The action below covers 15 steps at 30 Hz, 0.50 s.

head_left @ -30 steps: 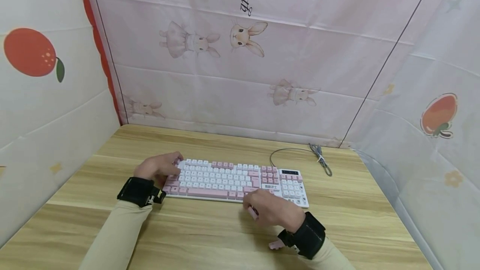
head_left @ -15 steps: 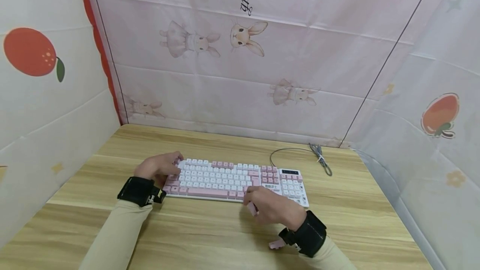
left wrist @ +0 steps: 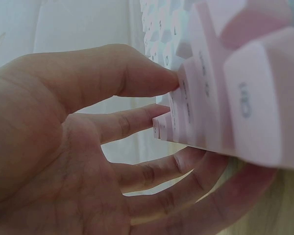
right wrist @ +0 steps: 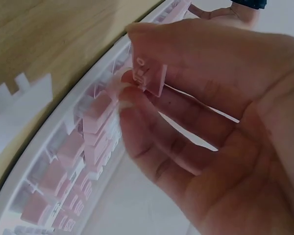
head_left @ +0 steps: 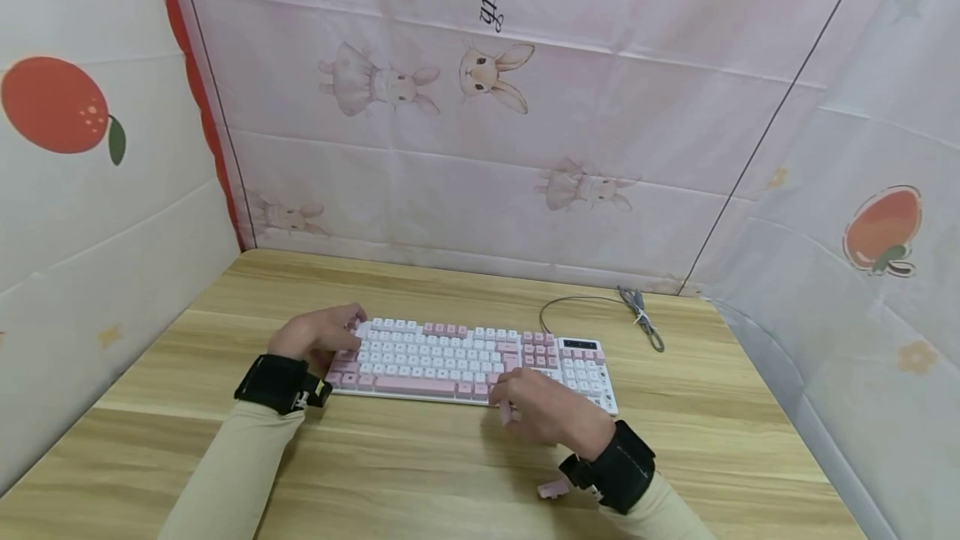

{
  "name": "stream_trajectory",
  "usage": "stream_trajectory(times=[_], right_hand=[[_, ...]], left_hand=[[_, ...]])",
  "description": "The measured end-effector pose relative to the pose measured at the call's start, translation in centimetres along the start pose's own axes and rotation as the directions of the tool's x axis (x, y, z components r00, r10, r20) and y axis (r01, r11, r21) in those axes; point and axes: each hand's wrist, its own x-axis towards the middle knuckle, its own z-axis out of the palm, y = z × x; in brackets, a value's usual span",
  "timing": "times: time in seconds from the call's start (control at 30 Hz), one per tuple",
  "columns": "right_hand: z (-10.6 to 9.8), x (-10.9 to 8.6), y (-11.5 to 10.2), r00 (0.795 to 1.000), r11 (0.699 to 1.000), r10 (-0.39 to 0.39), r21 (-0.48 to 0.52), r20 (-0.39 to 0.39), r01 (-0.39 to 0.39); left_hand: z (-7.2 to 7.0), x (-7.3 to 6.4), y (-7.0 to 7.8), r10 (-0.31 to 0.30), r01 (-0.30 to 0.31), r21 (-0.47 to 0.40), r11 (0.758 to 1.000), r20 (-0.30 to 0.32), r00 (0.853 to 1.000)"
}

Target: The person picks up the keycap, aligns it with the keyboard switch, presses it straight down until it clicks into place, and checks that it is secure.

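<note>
A white and pink keyboard point(head_left: 420, 361) lies on the wooden table in the head view. My left hand point(head_left: 318, 333) holds its left end. In the left wrist view the thumb point(left wrist: 142, 73) presses on the side keys, near the Ctrl key point(left wrist: 255, 100), while the other fingers reach along and beneath the edge. Over the front right edge, my right hand point(head_left: 551, 411) pinches a pink keycap point(right wrist: 154, 76) between thumb and fingers, its hollow underside showing in the right wrist view. Bare switch spots beneath that hand are partly hidden.
A loose pink piece point(head_left: 553, 489), seemingly another keycap, lies on the table point(head_left: 405, 473) by the right wrist. The grey cable point(head_left: 637, 311), bundled with a tie, lies behind the keyboard. Printed cloth walls point(head_left: 450, 198) enclose the back and sides.
My right hand has shifted slightly forward, away from me, over the keyboard's front edge, still pinching the keycap. The left hand and keyboard have stayed in place.
</note>
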Motion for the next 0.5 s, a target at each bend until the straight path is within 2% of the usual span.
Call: stream_trajectory(times=[0.17,0.5], right_hand=[[-0.09,-0.04,0.42,0.998,0.999,-0.047,-0.009,-0.029,0.047],[-0.44,-0.18,0.67,0.996,0.996,-0.082,0.02,-0.031,0.082]], left_hand=[[-0.02,0.04,0.04,0.008,-0.008,0.016,1.0,-0.005,1.0],[-0.04,0.1,0.03,0.01,-0.009,0.02,1.0,-0.003,1.0]])
